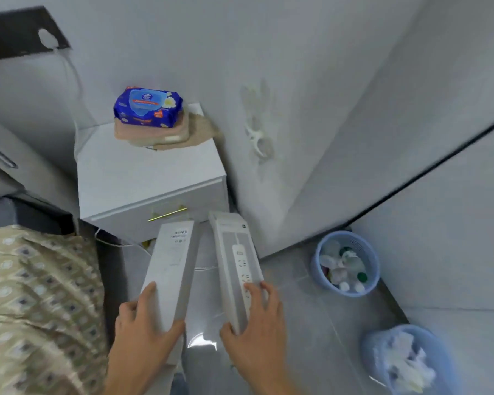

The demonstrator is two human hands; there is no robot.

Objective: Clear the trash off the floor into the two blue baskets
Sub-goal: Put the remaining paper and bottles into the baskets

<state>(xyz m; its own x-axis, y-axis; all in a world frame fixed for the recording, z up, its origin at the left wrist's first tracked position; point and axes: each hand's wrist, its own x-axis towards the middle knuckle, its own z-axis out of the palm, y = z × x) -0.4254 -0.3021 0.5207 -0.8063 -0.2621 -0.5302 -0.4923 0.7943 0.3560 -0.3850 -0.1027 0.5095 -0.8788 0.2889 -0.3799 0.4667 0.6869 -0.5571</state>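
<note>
Two long white boxes are held, one per hand: the left hand (146, 323) grips the plain box (170, 269), the right hand (251, 315) grips the power-strip box (234, 260), apparently ready for binning. Both blue baskets, the far basket (365, 246) and the near basket (374, 349), stand right, already holding trash. A nightstand (143, 178) crowds ahead.

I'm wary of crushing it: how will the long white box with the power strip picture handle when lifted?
The power strip box looks like stiff cardboard, so it probably stays straight. The right hand grips one end alone, so the far end may dip. It seems light.
</note>
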